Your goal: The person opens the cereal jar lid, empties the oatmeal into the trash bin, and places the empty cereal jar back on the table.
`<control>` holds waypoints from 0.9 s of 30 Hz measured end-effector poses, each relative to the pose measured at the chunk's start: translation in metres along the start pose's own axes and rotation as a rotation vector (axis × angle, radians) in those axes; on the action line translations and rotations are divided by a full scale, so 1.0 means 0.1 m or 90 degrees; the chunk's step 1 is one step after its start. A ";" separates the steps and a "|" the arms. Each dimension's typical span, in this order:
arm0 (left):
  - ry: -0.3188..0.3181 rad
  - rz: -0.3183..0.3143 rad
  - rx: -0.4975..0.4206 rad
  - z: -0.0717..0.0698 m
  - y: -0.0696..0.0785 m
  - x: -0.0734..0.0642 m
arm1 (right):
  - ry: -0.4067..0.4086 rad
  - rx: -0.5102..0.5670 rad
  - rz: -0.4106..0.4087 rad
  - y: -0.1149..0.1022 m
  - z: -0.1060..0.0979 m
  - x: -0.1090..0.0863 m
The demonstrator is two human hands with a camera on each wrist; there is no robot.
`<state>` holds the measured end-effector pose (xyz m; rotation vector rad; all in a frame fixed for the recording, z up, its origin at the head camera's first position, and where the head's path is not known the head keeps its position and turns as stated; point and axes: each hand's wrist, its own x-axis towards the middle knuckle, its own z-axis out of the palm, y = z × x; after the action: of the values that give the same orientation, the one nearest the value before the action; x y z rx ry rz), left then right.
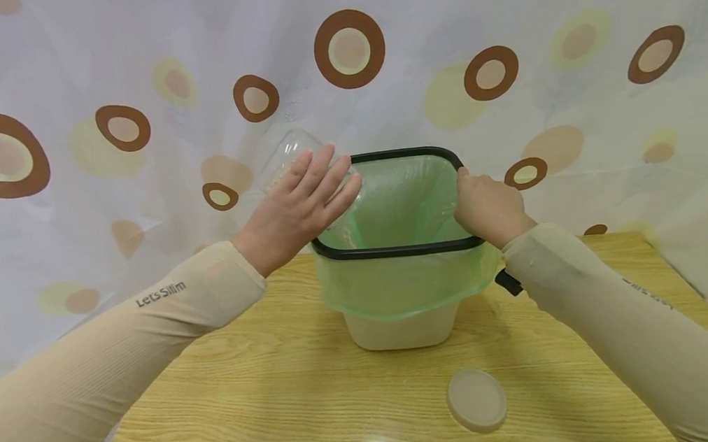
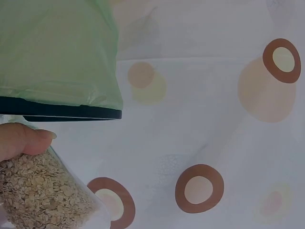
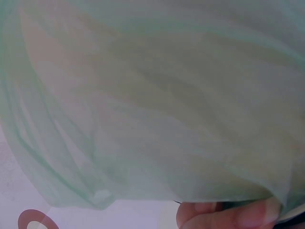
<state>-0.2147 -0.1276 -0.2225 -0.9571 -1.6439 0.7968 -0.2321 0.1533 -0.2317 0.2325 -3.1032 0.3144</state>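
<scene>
- The fingers of the left hand grasp a tilted clear jar, with the thumb on its near side in the left wrist view; those of the right hand clench the bin's edge at its right side, tucked under the liner.
- Patterned cloth, white with brown rings, hangs behind everything.
- The wooden surface carries the bin and a lid.
- The pale bin stands towards the far part of the surface, its mouth facing up and partly towards the wearer.
- A green liner lines it and drapes outside, below a dark rim frame.
- The clear jar is at the bin's left edge, base up and away to the left, mouth end towards the liner; the left hand hides part of it.
- The round pale lid lies on the surface in front of the bin (probably the jar's own, though nothing proves it).
- Smallest are the oat-like flakes, plenty of them in the jar.
- The step in hand looks like tipping the flakes into the lined bin; whether any fall is hard to tell. The next move seems to call for a steeper tilt, mouth inside the rim, while the right hand steadies the bin.
</scene>
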 end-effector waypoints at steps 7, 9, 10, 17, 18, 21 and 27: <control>-0.002 0.004 -0.002 0.00 0.00 0.00 | 0.001 0.002 -0.001 0.00 0.00 0.00; -0.001 0.004 -0.003 -0.01 0.00 0.00 | 0.002 0.003 0.000 0.00 0.00 0.00; 0.000 0.005 -0.004 -0.01 0.00 0.00 | 0.003 0.003 -0.001 0.00 0.00 0.00; -0.001 0.010 -0.014 -0.01 0.01 -0.01 | 0.007 0.000 -0.002 0.01 0.01 0.00; -0.005 0.011 -0.013 -0.01 0.01 -0.01 | 0.008 0.000 -0.002 0.01 0.01 0.00; -0.012 0.011 -0.014 -0.01 0.00 -0.01 | 0.010 0.000 -0.003 0.01 0.01 0.00; -0.013 0.019 0.001 -0.02 0.00 0.01 | 0.007 0.003 -0.003 0.01 0.01 0.00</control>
<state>-0.2132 -0.1269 -0.2213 -0.9763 -1.6490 0.8300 -0.2321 0.1542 -0.2327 0.2366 -3.0913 0.3210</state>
